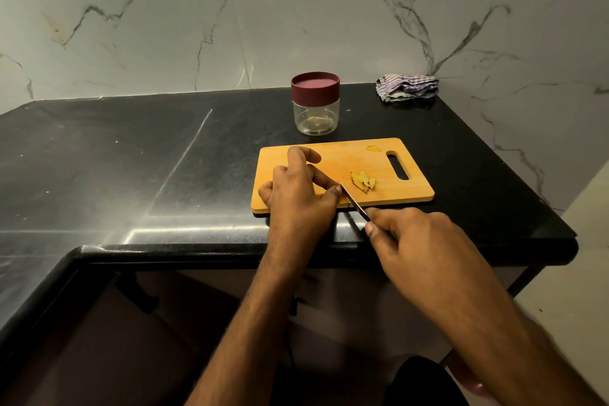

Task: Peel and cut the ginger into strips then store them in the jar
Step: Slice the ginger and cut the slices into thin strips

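Observation:
A wooden cutting board (329, 152) lies on the black counter. My left hand (296, 191) rests on the board's near left part, its thumb and forefinger pinched together at the knife blade; any ginger between them is hidden. My right hand (415, 241) grips the handle of a knife (352, 201), whose blade reaches onto the board beside my left fingertips. A small pile of cut ginger strips (362, 181) lies just right of the blade. One ginger bit (373, 149) sits near the board's far edge. Behind the board stands a clear jar (315, 109) with a maroon lid on.
A crumpled striped cloth (407, 87) lies at the back right against the marble wall. The black counter (131, 158) stretches far to the left, and its front edge runs just below the board. The counter's right end drops off past the board.

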